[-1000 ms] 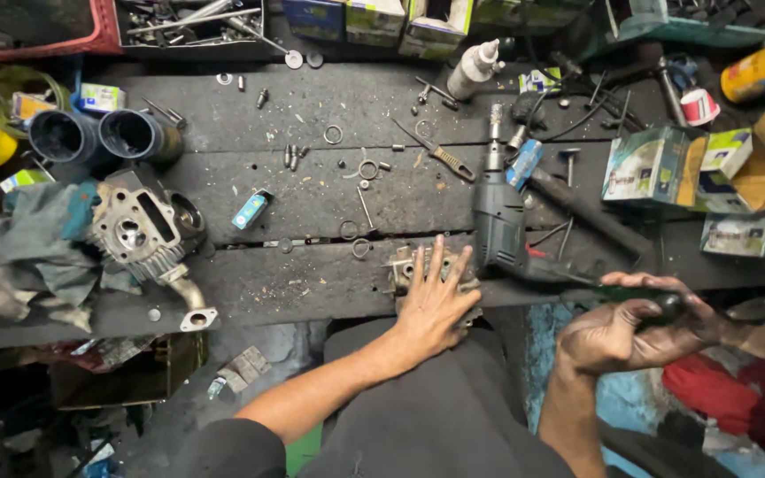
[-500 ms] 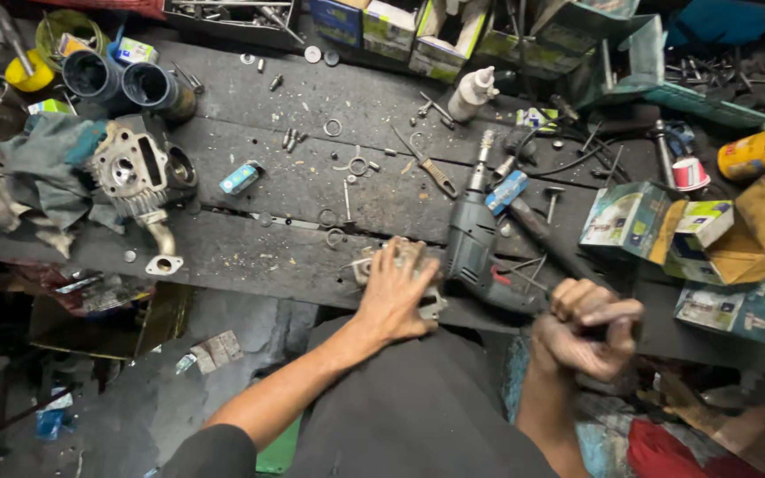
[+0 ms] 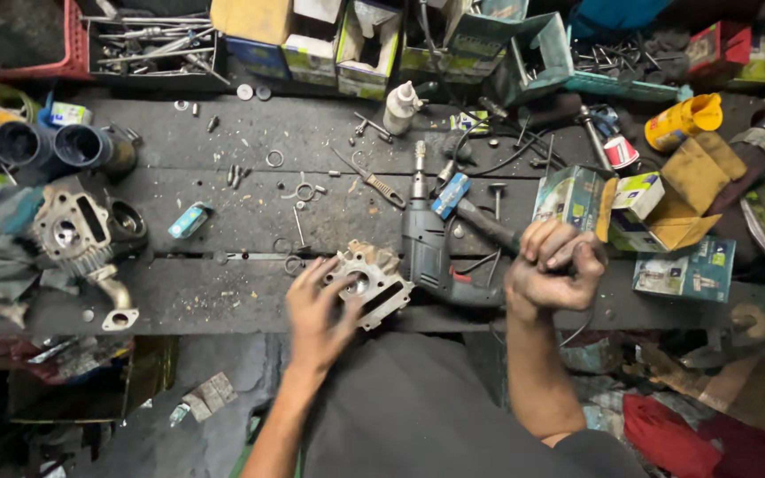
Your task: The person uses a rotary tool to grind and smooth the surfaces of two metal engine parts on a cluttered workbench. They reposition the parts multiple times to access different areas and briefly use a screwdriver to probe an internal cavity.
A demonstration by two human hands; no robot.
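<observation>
Under the left hand lies a small metal engine part at the near edge of the dark workbench. That hand is open, with its fingers spread on the part. Just to the right of it lies a grey electric drill. Past the drill, the right hand is closed in a tight fist around a thin dark tool, too hidden to tell what kind.
</observation>
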